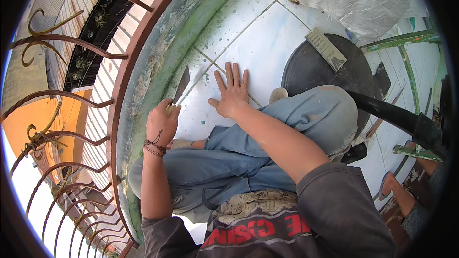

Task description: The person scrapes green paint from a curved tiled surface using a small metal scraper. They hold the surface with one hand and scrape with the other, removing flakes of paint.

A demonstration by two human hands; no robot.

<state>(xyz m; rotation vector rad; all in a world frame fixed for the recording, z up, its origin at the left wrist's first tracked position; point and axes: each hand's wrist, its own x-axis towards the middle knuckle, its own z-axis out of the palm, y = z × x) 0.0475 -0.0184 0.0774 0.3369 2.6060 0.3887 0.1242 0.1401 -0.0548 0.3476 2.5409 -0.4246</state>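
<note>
My left hand (161,119), with a dark braided bracelet at the wrist, is closed around the pale handle of a putty knife (182,84). Its thin metal blade points away from me, close to the green-painted curb (165,74). To the right of the blade, my right hand (232,91) lies on the white tiled floor (258,43), fingers spread and nothing in it. Green paint specks dot the tiles around both hands. I sit with my legs folded, in worn blue jeans (296,119).
A brown metal railing (119,67) with curled bars runs along the left. On the right, a small printed box (326,48) lies on a round black surface (299,69), beneath a white sack (349,5). A green wooden frame (404,40) and another person's foot (388,184) are farther right.
</note>
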